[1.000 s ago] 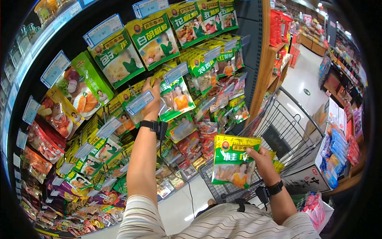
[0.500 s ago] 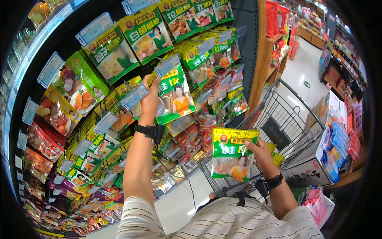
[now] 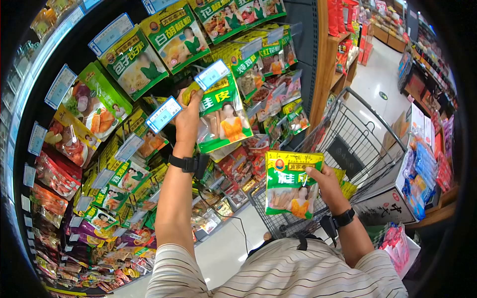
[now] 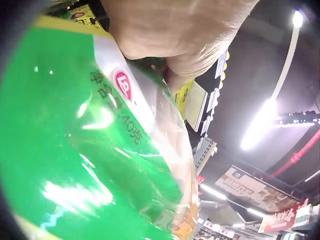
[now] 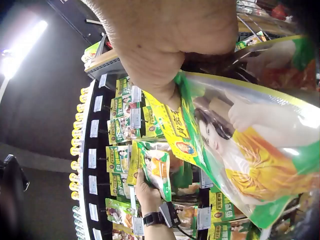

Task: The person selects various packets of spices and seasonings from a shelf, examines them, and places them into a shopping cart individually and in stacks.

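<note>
My left hand (image 3: 188,121) grips the top edge of a green and yellow packet (image 3: 226,116) at the rack, between two blue-edged price tags (image 3: 164,114). In the left wrist view the packet's green lower part (image 4: 60,130) fills the left side, with the hand (image 4: 175,30) above it. My right hand (image 3: 328,186) pinches the upper right of a similar packet (image 3: 293,191), thumb on its front, over the cart. The right wrist view shows that packet (image 5: 250,145) close up under the hand (image 5: 165,45), with another packet behind it.
Hanging packets (image 3: 176,39) cover the rack on the left and ahead. A wire shopping cart (image 3: 348,149) stands at the right front, beside a wooden shelf end (image 3: 318,64). Further right are a white box (image 3: 387,208) with black writing and an aisle floor (image 3: 380,74).
The packet at my left hand has come forward from the rack, and the price tags there have tilted. My right hand and its packet have risen slightly in the head view.
</note>
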Available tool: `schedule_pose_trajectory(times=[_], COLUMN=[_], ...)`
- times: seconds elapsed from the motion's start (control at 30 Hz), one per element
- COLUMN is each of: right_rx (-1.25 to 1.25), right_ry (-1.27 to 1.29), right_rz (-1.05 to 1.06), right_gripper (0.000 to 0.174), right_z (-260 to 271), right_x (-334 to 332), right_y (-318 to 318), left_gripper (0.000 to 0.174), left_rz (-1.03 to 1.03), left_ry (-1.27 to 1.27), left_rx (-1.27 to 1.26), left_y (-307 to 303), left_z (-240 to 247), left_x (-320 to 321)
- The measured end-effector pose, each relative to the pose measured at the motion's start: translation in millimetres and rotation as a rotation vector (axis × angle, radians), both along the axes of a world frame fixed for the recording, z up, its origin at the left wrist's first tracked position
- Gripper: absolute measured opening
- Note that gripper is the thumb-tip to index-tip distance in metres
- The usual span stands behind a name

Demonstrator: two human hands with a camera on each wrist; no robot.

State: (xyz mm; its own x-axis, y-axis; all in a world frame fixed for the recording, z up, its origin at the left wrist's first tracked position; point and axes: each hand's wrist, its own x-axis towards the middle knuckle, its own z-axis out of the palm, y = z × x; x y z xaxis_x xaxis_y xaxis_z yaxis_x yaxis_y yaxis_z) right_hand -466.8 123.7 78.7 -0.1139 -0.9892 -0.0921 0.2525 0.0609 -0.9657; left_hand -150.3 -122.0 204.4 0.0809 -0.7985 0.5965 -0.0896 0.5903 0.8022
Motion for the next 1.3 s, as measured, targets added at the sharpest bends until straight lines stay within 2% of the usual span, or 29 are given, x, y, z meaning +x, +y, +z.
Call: schedule_pose_trajectory(times=[0.1,0.2,0.3,0.43,0.57,0.6,0.67,0.77,0.83,0.9,0.97,1.03,1.17,1.3], right_rx=[0.007,0.006,-0.002,-0.025,-0.044,-0.054,-0.055,-0.061,-0.06,-0.125,-0.156,-0.191,-0.17,-0.109], right_ry=[0.004,-0.008,-0.017,-0.031,-0.086,-0.08,-0.054,0.085,0.065,0.054,0.056,0.075,0.017,0.047], right_rz=[0.005,0.012,0.001,-0.05,-0.117,-0.132,-0.166,-0.292,-0.341,-0.527,-0.586,-0.693,-0.763,-0.811], right_gripper=[0.03,0.031,0.032,0.032,0.031,0.031,0.033,0.037,0.038,0.038,0.035,0.036,0.032,0.031], right_z=[1.8,0.3,-2.3,-8.9,-4.5,-4.3,-1.1,11.9,11.1,14.7,18.8,18.7,5.4,-5.8], right_x=[-1.4,-4.2,-10.6,-24.7,-44.2,-52.3,-67.3,-93.2,-119.7,-136.4,-157.6,-169.7,-196.6,-204.9], right_y=[2.3,4.1,8.3,12.6,18.6,19.3,23.2,32.1,39.7,42.2,50.6,54.9,67.7,72.6], left_gripper=[0.017,0.015,0.013,0.013,0.018,0.018,0.016,0.014,0.014,0.013,0.013,0.014,0.017,0.018], left_rz=[0.005,-0.086,-0.146,-0.176,-0.136,-0.177,-0.14,-0.036,-0.078,-0.157,-0.272,-0.333,-0.54,-0.64], left_ry=[0.034,0.138,0.072,0.075,-0.056,-0.02,-0.13,-0.275,-0.362,-0.213,-0.149,-0.209,-0.241,-0.215], left_rx=[0.09,0.229,0.133,0.271,0.245,0.223,0.102,-0.024,-0.04,0.098,0.146,0.28,0.576,0.777], left_y=[27.9,43.4,56.2,80.9,89.7,96.8,107.4,122.1,139.0,158.2,163.7,164.9,159.1,151.6], left_z=[14.1,15.4,11.9,8.7,-1.1,-2.0,0.6,0.4,14.1,18.6,4.5,-16.2,-97.9,-199.0], left_x=[-7.5,-9.0,-10.0,-19.0,-16.9,-20.0,-21.7,-27.1,-36.3,-60.6,-76.1,-95.1,-143.6,-185.9])
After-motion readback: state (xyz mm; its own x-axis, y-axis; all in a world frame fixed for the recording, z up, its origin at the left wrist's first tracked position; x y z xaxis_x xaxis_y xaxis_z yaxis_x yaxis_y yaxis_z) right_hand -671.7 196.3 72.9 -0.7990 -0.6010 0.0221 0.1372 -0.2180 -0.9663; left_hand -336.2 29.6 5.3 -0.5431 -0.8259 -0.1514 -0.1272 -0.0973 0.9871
